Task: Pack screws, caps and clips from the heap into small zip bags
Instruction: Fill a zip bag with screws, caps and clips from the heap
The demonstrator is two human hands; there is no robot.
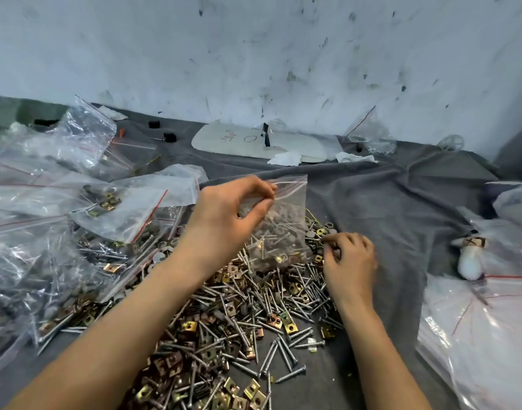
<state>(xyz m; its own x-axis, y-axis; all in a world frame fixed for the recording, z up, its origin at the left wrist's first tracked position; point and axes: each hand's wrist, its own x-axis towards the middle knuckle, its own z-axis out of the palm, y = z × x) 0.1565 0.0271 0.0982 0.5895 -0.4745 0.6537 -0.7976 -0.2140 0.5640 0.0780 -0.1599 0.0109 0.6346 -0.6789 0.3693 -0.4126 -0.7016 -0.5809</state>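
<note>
My left hand (pixel 230 214) pinches the top edge of a bag (pixel 286 232) at centre frame. Thumb and fingers are closed on the zip strip, so the bag hangs with its bottom resting on the far end of the heap (pixel 233 321). The bag is partly filled: screws, a few brass clips and pale caps show through the film. I cannot tell whether its mouth stands open.

My right hand (pixel 350 261) sits just lower right of the bag, fingers curled down onto the heap's right edge among loose caps (pixel 310 234) and screws (pixel 286 350). It is blurred, and I cannot tell whether it grips anything or only rakes.

What worries me from here:
- The bag is held at one spot only. If the mouth sags shut, whatever the right hand brings up would likely hit the film and drop back onto the heap or the grey cloth (pixel 401 202).
- The load is mostly pointed screws in thin plastic. Pushing more in, or dragging the bag over the heap, could puncture it.
- As weight builds, the slick strip may slip out of that pinch and spill.
- Grabbing blind into the heap risks a pricked finger, or a tangle of clips (pixel 188 327) and screws in the wrong mix.
- The filled bags (pixel 120 208) at left overlap the heap, so loose parts could slide under them and get lost.
</note>
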